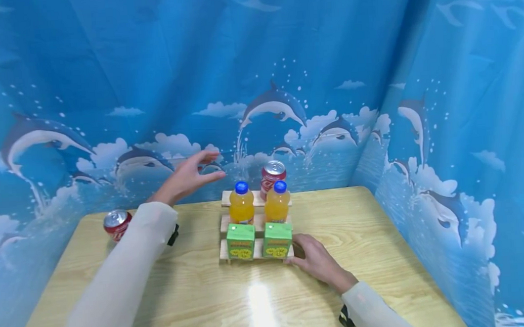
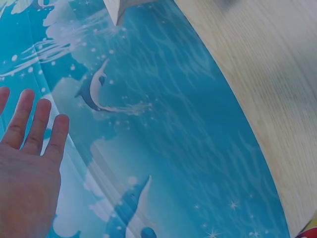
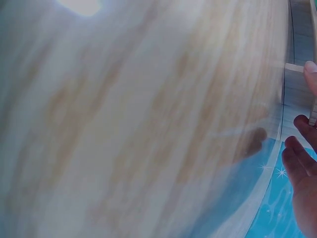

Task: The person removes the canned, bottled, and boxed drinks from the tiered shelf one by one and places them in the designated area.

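A three-step wooden display rack (image 1: 259,250) stands on the table. On its front step are two green juice boxes (image 1: 241,242), with two orange juice bottles (image 1: 242,208) with blue caps on the middle step. One red soda can (image 1: 273,177) is at the right of the back step, partly hidden by a bottle. My right hand (image 1: 316,258) grips the rack's front right end between thumb and fingers; the right wrist view shows the fingertips (image 3: 301,120) at the wood. Holding nothing, my left hand (image 1: 190,176) hovers left of the back step, fingers extended and thumb apart.
A second red soda can (image 1: 117,224) stands at the table's far left, beside my left sleeve (image 1: 132,264). Blue dolphin-print curtains (image 1: 191,62) enclose the wooden table (image 1: 198,299) at the back and sides.
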A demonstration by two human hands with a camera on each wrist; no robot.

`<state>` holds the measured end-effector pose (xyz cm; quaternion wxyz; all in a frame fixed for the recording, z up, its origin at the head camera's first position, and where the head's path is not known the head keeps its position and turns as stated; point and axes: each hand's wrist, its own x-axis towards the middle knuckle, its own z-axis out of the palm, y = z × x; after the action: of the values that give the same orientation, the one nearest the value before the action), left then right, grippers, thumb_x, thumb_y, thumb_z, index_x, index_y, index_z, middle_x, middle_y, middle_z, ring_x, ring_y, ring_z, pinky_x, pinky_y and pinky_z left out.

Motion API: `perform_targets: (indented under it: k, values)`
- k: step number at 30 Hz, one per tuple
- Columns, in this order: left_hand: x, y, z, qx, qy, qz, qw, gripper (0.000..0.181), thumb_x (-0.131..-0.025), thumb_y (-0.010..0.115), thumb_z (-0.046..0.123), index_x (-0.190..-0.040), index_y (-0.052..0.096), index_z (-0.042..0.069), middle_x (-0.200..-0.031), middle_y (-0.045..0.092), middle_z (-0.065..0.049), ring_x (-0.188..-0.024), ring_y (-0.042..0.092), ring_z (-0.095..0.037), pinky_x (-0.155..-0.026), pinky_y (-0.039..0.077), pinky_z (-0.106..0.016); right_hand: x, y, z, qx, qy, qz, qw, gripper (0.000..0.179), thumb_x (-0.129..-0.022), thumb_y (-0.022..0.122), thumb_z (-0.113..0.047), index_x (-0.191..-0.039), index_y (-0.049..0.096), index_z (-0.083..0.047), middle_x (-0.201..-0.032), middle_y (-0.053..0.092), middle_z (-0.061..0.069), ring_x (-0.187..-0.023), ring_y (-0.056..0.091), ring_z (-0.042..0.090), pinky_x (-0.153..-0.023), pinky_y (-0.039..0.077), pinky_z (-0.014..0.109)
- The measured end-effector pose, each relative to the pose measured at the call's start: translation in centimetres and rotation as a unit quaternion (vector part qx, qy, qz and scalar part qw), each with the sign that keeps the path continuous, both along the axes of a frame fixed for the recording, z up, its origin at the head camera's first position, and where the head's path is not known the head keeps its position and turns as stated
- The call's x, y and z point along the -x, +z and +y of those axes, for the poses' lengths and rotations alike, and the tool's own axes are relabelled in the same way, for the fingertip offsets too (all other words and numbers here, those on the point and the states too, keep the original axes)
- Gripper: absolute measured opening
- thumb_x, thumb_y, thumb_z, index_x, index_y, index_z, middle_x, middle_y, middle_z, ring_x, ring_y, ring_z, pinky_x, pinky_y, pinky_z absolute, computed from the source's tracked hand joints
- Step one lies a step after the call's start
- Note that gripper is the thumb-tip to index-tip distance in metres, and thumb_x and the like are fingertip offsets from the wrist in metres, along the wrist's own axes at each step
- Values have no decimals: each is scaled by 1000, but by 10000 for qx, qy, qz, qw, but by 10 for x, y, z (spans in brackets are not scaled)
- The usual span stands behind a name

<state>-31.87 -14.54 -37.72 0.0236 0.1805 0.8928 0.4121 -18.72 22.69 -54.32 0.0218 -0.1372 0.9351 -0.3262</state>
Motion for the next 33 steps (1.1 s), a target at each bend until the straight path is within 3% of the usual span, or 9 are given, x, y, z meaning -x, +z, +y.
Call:
perform_targets:
  k: [15, 33]
  values:
    - [3, 13, 25, 94, -290, -54, 9995, 81, -99, 77, 58, -165, 46, 22, -169, 47, -10, -154, 46, -39, -121, 44, -68, 1, -1, 1, 0, 12, -47, 10000, 68, -91, 89, -41, -149, 64, -16, -152, 66, 8, -145, 59, 33, -124, 46, 58]
    - [6, 16, 54, -35, -649, -307, 9974, 82, -96, 78, 62, -163, 48, 26, -168, 50, -5, -154, 47, -37, -121, 45, -68, 0, -2, 0, -29, -20, 56, 10000, 69, -89, 90, -40, -148, 65, -15, -150, 68, 9, -143, 61, 33, -124, 46, 58]
